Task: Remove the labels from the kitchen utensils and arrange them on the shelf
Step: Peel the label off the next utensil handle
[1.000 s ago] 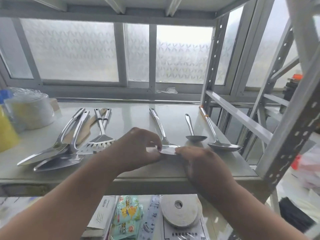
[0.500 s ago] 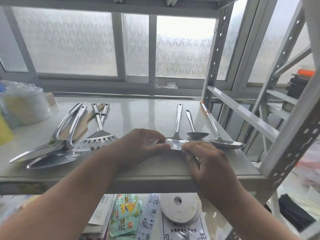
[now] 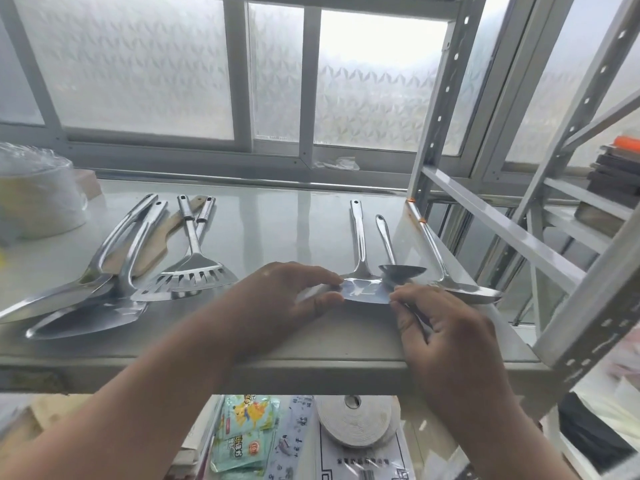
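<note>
Head view. A steel spatula point(image 3: 360, 268) lies on the white shelf point(image 3: 277, 230), handle pointing toward the window, blade at the front edge. The left hand point(image 3: 277, 306) pinches the blade's left side between thumb and fingers. The right hand point(image 3: 446, 334) pinches the blade's right corner with its fingertips point(image 3: 398, 299); whether a label is under them cannot be told. A small ladle point(image 3: 398, 265) lies just beside the spatula, a larger ladle point(image 3: 460, 282) further right. A slotted turner point(image 3: 194, 271) and other utensils lie at left.
</note>
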`<control>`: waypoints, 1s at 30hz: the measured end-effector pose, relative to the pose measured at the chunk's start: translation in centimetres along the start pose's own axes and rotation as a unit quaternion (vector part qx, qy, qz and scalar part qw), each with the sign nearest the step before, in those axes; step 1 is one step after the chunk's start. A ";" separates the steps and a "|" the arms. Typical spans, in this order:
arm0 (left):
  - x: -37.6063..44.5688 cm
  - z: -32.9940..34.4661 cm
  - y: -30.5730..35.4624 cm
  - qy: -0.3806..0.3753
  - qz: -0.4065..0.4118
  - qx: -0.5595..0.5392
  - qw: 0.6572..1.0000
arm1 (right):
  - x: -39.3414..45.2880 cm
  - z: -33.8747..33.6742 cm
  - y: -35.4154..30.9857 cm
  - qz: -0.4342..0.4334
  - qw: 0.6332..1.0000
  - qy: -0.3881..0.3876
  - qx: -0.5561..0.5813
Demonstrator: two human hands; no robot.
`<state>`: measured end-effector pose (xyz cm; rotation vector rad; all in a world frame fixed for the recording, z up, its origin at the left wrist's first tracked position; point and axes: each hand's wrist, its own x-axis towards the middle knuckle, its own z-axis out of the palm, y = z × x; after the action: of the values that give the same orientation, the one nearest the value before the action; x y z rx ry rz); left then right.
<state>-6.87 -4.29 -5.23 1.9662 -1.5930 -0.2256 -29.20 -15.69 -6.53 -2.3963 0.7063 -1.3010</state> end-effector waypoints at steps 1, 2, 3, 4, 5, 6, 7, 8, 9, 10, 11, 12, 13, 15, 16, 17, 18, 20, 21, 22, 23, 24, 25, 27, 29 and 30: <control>0.0 0.0 0.0 0.002 0.002 0.001 1.000 | -0.1 0.0 0.0 0.002 1.000 0.000 -0.002; 0.0 0.1 0.0 0.004 0.005 0.003 1.000 | -0.2 0.0 0.0 0.004 1.000 0.001 -0.005; 0.1 0.1 0.0 0.006 0.007 0.005 1.000 | -0.2 -0.1 0.1 0.006 1.000 0.001 -0.007; 0.1 0.1 0.1 0.007 0.009 0.006 1.000 | -0.3 -0.1 0.1 0.008 1.000 0.003 -0.010; 0.1 0.1 0.1 0.008 0.011 0.007 1.000 | -0.3 -0.1 0.2 0.010 1.000 0.005 -0.011; 0.1 0.1 0.2 0.009 0.013 0.008 1.000 | -0.3 -0.1 0.2 0.014 1.000 0.008 -0.012; 0.1 0.1 0.2 0.008 0.016 0.010 1.000 | -0.2 -0.1 0.2 0.017 1.000 0.011 -0.012; 0.1 0.1 0.3 0.007 0.020 0.012 1.000 | -0.2 -0.1 0.2 0.021 1.000 0.015 -0.011; 0.1 0.0 0.3 0.007 0.022 0.015 1.000 | -0.2 -0.2 0.2 0.025 0.999 0.017 -0.009; 0.1 0.0 0.4 0.008 0.024 0.017 1.000 | -0.1 -0.2 0.2 0.028 0.999 0.018 -0.006; 0.1 0.0 0.5 0.009 0.025 0.017 1.000 | -0.1 -0.2 0.2 0.030 0.999 0.017 -0.004; 0.1 0.0 0.5 0.012 0.025 0.016 0.999 | -0.1 -0.3 0.2 0.030 0.999 0.017 -0.005; 0.0 0.0 0.5 0.014 0.026 0.018 0.999 | -0.2 -0.2 0.3 0.029 0.999 0.017 -0.008; -0.1 0.1 0.5 0.018 0.028 0.021 0.999 | -0.2 -0.2 0.3 0.026 0.999 0.019 -0.016; -0.1 0.1 0.5 0.019 0.029 0.023 0.999 | -0.3 -0.2 0.2 0.024 0.999 0.018 -0.019; -0.1 0.1 0.5 0.019 0.028 0.024 0.999 | -0.3 -0.2 0.2 0.021 0.999 0.016 -0.019; -0.1 0.1 0.5 0.020 0.027 0.026 0.999 | -0.3 -0.2 0.1 0.018 1.000 0.010 -0.018; -0.2 0.0 0.7 0.022 0.026 0.028 0.999 | -0.2 -0.4 0.1 0.012 1.000 -0.013 -0.016; -0.3 -0.1 0.8 0.024 0.027 0.029 0.999 | -0.2 -0.4 0.0 0.010 0.999 -0.029 -0.016; -0.5 -0.3 0.9 0.025 0.029 0.032 0.999 | -0.3 -0.5 -0.1 0.006 0.999 -0.042 -0.015; -0.9 -0.7 1.1 0.025 0.029 0.036 0.999 | -0.3 -0.6 -0.2 -0.002 0.999 -0.050 -0.012; -1.3 -1.1 1.2 0.024 0.027 0.043 0.998 | -0.4 -0.6 -0.4 -0.013 0.998 -0.053 -0.009; -1.8 -1.7 1.2 0.025 0.025 0.051 0.998 | -0.5 -0.5 -0.8 -0.026 0.998 -0.054 -0.005; -3.1 -3.3 1.1 0.038 0.023 0.074 0.996 | -0.3 0.0 -1.9 -0.056 0.997 -0.058 0.006; -4.6 -5.3 0.6 0.058 0.016 0.101 0.993 | 0.4 0.9 -3.7 -0.085 0.993 -0.074 0.017; -5.3 -6.4 0.2 0.067 0.008 0.113 0.991 | 1.0 1.5 -4.8 -0.098 0.991 -0.091 0.019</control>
<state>-5.34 2.76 -1.15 2.0867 -1.6039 0.0974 -26.17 -12.24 -4.31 -2.5645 0.3996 -1.1350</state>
